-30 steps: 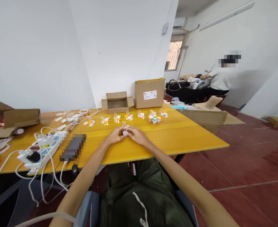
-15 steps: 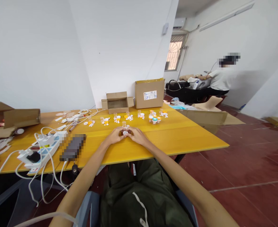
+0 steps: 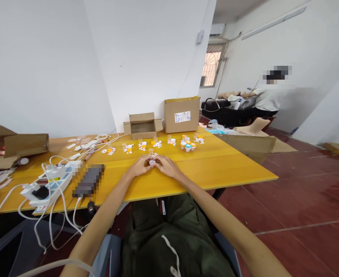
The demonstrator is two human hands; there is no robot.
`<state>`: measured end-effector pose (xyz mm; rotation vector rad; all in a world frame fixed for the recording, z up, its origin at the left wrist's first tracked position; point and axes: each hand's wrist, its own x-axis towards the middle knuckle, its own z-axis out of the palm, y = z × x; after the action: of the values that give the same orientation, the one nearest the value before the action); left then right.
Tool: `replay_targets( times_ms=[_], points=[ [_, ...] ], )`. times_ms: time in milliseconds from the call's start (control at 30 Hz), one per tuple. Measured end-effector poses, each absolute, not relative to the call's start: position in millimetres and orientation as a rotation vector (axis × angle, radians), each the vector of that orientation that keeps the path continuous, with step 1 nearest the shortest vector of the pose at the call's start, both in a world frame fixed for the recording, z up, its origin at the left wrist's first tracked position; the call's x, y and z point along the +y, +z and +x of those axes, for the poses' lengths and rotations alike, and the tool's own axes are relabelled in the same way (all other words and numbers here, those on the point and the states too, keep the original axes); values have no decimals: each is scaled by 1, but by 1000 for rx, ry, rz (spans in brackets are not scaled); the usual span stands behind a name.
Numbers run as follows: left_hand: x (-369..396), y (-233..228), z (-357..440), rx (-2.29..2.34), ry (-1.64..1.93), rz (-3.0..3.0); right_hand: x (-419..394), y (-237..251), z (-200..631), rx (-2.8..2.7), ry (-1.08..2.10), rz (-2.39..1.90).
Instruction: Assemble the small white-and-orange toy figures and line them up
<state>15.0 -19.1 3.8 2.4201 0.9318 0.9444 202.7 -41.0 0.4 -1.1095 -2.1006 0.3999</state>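
One small whitish round piece (image 3: 152,162), held above the worktop (image 3: 215,165) in the narrow grip of left hand (image 3: 141,165) and right hand (image 3: 166,165), seemingly mid-work; one cluster of capped pots (image 3: 188,147), apparently done; several piles of loose parts (image 3: 172,141), apparently left.

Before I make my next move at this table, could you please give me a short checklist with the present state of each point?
1. Left hand and right hand both on the small white piece: ok.
2. Fine details of that piece readable: cannot tell, too small here.
3. Nearest loose parts free of the fingers: cannot tell, they overlap in this view.
4. Capped containers standing apart from the right hand: ok.
5. View of the left forearm free of cables: not ok, a white cable crosses in front.
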Motion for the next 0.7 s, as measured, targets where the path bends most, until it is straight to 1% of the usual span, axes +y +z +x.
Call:
replay_targets(
  times_ms=[167, 367, 700],
  points=[
    [-19, 3, 14, 981, 926, 2409, -38, -2, 204, -2015, 399, -1150],
    [-19, 7, 7, 1076, 889, 2467, -27, -10, 208, -1924, 255, -1377],
    [-17, 5, -1, 1116, 904, 2482, -42, 4, 196, -2234, -67, -1542]
  ],
)
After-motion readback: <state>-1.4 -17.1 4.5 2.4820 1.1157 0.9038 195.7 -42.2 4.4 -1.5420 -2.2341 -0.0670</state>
